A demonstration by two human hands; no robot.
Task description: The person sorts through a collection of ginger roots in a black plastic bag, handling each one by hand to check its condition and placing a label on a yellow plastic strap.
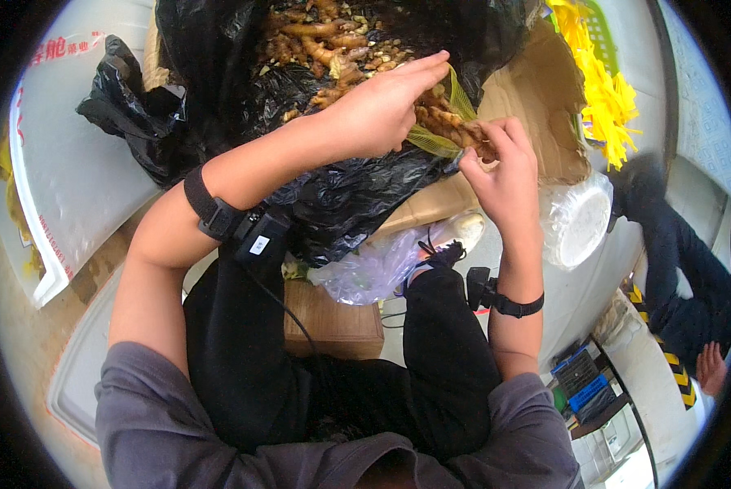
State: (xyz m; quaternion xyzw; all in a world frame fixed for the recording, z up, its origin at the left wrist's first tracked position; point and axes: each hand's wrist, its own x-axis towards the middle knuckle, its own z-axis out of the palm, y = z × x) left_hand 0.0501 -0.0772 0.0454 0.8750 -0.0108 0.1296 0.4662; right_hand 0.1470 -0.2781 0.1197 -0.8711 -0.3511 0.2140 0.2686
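Ginger roots and small loose pieces lie on a black plastic bag spread inside a cardboard box. My left hand is over the bag, its fingers against the rim of a yellow mesh net bag; its palm side is hidden. At the mouth of the net, my right hand pinches a piece of ginger between thumb and fingers. More ginger shows between the net's two edges.
Yellow strips hang by a green basket at right. A plastic-wrapped white round container stands below them. A purple-tinted plastic bag lies beside a wooden stool. Another person's legs are at far right; a large printed bag is left.
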